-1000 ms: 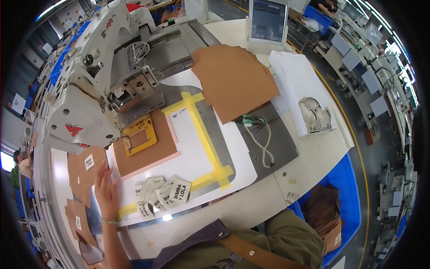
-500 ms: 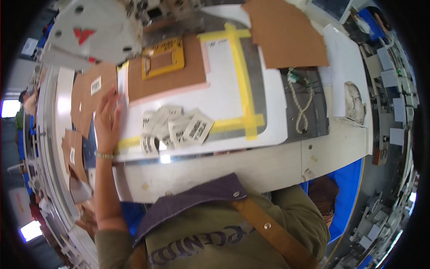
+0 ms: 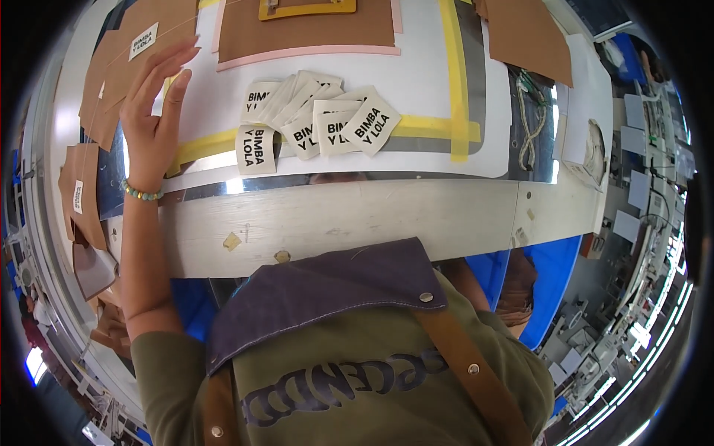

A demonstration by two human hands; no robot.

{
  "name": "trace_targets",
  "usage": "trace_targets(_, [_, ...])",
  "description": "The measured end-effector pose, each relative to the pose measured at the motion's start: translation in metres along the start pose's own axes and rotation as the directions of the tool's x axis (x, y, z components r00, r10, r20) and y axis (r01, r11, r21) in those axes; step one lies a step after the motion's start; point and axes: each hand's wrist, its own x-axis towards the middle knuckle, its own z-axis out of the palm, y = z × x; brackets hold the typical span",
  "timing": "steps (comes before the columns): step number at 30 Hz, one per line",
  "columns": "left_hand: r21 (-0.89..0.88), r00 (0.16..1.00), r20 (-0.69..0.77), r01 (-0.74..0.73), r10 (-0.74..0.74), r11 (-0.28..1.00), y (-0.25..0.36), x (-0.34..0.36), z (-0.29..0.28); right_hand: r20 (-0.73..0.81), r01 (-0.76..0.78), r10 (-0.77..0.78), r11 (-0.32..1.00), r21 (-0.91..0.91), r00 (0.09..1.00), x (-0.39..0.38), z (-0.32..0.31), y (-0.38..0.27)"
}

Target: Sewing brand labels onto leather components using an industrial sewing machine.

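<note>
My left hand (image 3: 151,119) hovers over or rests at the left edge of the white work sheet (image 3: 204,115), fingers stretched and thumb apart, holding nothing I can see. Close by it lies a brown fabric piece (image 3: 119,63) bearing a white label. A pile of white fabric labels (image 3: 316,111) with black lettering spreads across the sheet, to the right of that hand. Beyond the pile sits a brown panel (image 3: 305,33) within pink edging, a yellow frame (image 3: 309,9) on it. Of my right arm only a forearm (image 3: 467,281) shows, beneath the table edge; the hand is hidden.
Yellow tape (image 3: 457,89) borders the sheet. At right are a large brown piece (image 3: 528,37), a looped cord (image 3: 529,137) and a white box (image 3: 591,149). Another labelled brown piece (image 3: 82,197) hangs at left. Below the right table side, a blue bin (image 3: 554,275) holds brown material.
The view has tilted nearer to the table's front edge, so the machine at the far left has gone out of sight. My left hand stays beside the sheet, its thumb spread wider.
</note>
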Motion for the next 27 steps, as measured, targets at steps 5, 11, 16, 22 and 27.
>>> trace_targets(5, [-0.049,0.978,0.169,0.133,-0.123,0.99,0.057,0.001,-0.017,0.061,0.076,-0.07,0.993,-0.09,0.996,-0.012,-0.041,-0.057])
trace_targets(11, [0.021,0.946,0.305,0.112,-0.113,0.993,0.087,-0.018,-0.009,0.453,0.157,-0.22,0.972,0.173,0.864,0.032,-0.239,-0.167])
trace_targets(16, [0.01,0.954,0.242,0.183,-0.18,0.983,0.086,-0.034,-0.002,-0.117,0.334,-0.315,0.921,0.201,0.942,0.1,-0.265,-0.202])
trace_targets(22, [-0.137,0.796,0.397,0.544,-0.457,0.828,0.088,-0.045,-0.019,-0.031,0.561,-0.562,0.82,0.109,0.827,0.174,-0.257,-0.236])
trace_targets(27, [-0.49,0.773,0.232,0.617,-0.591,0.616,0.086,-0.039,-0.031,-0.083,0.584,-0.58,0.791,0.184,0.811,0.201,-0.257,-0.266])
